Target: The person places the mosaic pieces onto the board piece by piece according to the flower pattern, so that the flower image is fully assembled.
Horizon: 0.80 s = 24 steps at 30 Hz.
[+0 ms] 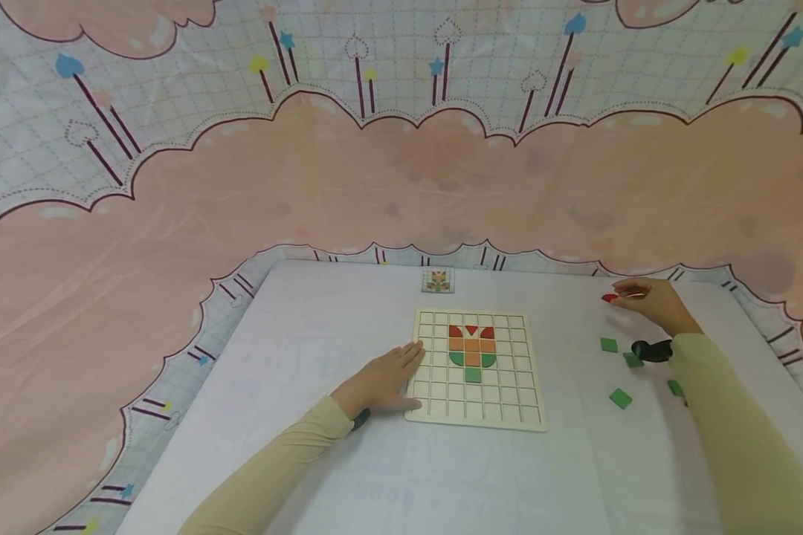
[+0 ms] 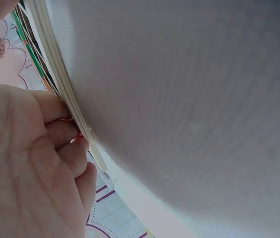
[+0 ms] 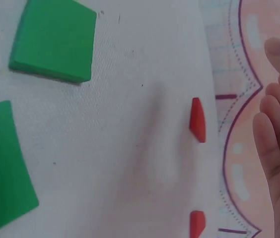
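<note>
In the head view, the left hand point(image 1: 384, 379) lies with fingers fairly straight along the left edge of the board point(image 1: 435, 409), which sits mid-table under the small pattern card point(image 1: 438, 288). The right hand point(image 1: 656, 303) reaches out near the far edge, thumb and finger close together, with a red piece point(image 1: 608, 298) right at their tips; I cannot tell whether it is pinched or lies just beyond. Its wristband point(image 1: 654, 351) overlaps a green square point(image 1: 632, 362) — a low pull back could drag that square along. In the left wrist view, the slightly bent fingers point(image 2: 74, 157) meet the board's edge; too firm a sideways push would probably slide the board and jog whatever sits loosely in its grid. In the right wrist view, two red pieces point(image 3: 197, 120) lie close to the table's edge, the hand's visible fingers apart from them and part of the hand cut off by the frame. Being small and thin, they look hard to grasp — a clumsy fingertip could knock one over that edge.
</note>
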{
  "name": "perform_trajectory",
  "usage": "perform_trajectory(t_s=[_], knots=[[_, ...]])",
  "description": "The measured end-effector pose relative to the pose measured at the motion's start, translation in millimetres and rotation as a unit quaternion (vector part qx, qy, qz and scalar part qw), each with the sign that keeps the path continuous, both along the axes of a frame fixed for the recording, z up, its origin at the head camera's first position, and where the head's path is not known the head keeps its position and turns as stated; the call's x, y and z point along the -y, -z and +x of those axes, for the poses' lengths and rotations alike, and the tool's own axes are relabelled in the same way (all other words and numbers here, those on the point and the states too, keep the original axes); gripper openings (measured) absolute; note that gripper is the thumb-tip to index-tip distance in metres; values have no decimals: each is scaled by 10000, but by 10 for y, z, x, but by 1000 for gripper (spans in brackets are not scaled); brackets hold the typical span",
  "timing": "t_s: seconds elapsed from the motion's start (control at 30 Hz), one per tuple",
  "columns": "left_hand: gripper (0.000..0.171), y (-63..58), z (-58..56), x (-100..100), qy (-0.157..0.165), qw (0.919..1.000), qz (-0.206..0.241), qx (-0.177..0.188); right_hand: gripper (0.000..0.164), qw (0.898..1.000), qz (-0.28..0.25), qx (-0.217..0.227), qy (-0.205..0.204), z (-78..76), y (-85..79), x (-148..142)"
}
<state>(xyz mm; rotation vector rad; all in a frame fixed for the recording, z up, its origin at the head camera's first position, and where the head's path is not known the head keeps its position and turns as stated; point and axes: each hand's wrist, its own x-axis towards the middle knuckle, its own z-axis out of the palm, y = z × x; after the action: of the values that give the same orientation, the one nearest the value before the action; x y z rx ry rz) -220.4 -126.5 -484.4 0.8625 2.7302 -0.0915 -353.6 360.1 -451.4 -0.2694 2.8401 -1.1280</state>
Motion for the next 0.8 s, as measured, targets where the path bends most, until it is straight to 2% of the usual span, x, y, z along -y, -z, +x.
perform_trajectory(t_s=[0.17, 0.33, 0.47, 0.63, 0.8], knots=[[91, 6, 6, 6, -16, 10000, 21, 21, 55, 9991, -204, 64, 366, -88, 112, -54], [90, 4, 7, 9, 7, 10000, -32, -24, 65, 9971, -24, 503, 568, -149, 222, -69], [91, 6, 6, 9, 10, 10000, -57, -32, 68, 9942, -108, 852, 649, -162, 270, -49], [91, -2, 10, 7, -4, 10000, -58, -34, 71, 9929, -85, 1043, 571, -166, 271, 7], [91, 2, 14, 8, -53, 10000, -15, -15, 68, 9943, 187, 996, 341, -196, 299, 33]])
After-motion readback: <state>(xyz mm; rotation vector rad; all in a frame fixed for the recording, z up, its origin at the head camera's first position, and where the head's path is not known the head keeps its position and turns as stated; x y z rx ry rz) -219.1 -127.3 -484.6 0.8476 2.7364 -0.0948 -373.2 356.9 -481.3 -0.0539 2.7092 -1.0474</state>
